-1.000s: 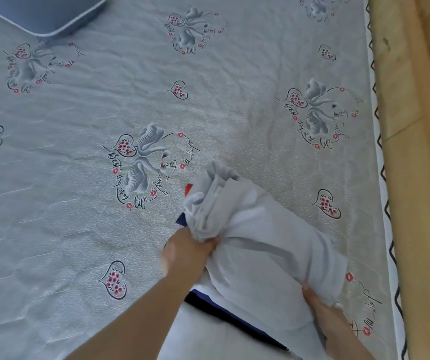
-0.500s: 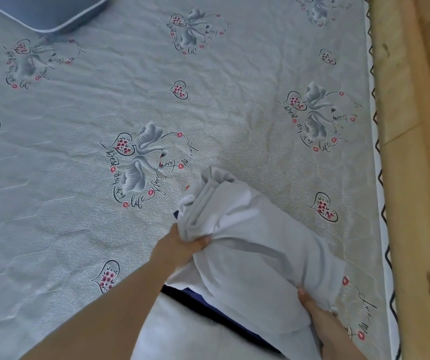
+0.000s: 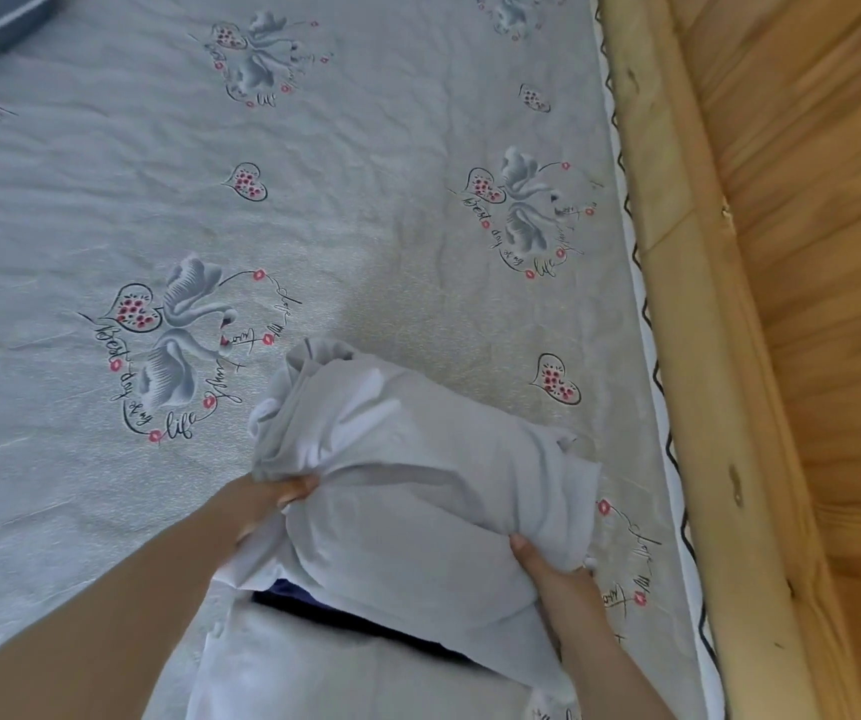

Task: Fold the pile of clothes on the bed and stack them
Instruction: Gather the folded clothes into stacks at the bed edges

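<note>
both hands, left hand (image 3: pixel 262 504) and right hand (image 3: pixel 555 576), grip clamped on the bunched pale grey cloth garment (image 3: pixel 407 485) above a dark blue garment (image 3: pixel 314 605), so folding seems only begun.

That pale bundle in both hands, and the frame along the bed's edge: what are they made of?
The pale bundle looks like soft, matte woven cloth, perhaps cotton: it creases and bunches where the left hand and right hand grip it. The bed frame looks like light, unpainted wood: grain and dark knots show.
</note>
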